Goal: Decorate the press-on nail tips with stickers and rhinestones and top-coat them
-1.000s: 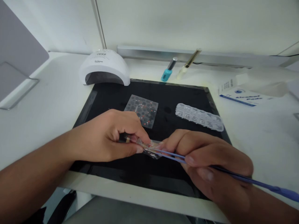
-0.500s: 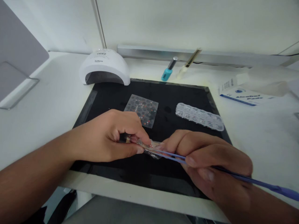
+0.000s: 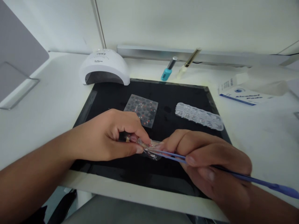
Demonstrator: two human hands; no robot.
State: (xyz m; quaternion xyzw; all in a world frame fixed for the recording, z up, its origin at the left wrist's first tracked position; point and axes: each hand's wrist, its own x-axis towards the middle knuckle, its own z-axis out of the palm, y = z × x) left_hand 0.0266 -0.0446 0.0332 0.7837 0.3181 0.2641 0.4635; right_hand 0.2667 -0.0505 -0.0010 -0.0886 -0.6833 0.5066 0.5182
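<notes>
Over the black mat (image 3: 112,171), my left hand (image 3: 119,135) pinches a small clear plastic piece (image 3: 153,154) between thumb and forefinger. Reddish and white bits show in or on that piece. My right hand (image 3: 207,158) is closed round purple tweezers (image 3: 173,156), whose thin tips touch the plastic beside my left thumb. The fingers of my right hand also meet the right end of the piece. What lies between the tweezer tips is too small to tell. Just behind my left hand, a clear sheet with dark dots and orange-red specks (image 3: 143,110) lies flat on the mat.
A white lamp (image 3: 105,63) stands at the mat's back left corner. Behind the mat are a turquoise bottle (image 3: 166,74) and a pale bottle with a gold cap (image 3: 183,71). A clear compartment case (image 3: 198,116) lies on the right, with an alcohol pads box (image 3: 247,95) beyond.
Both hands keep nearly the same place and hold. The clear plastic piece has tilted slightly, showing more of its white bits.
</notes>
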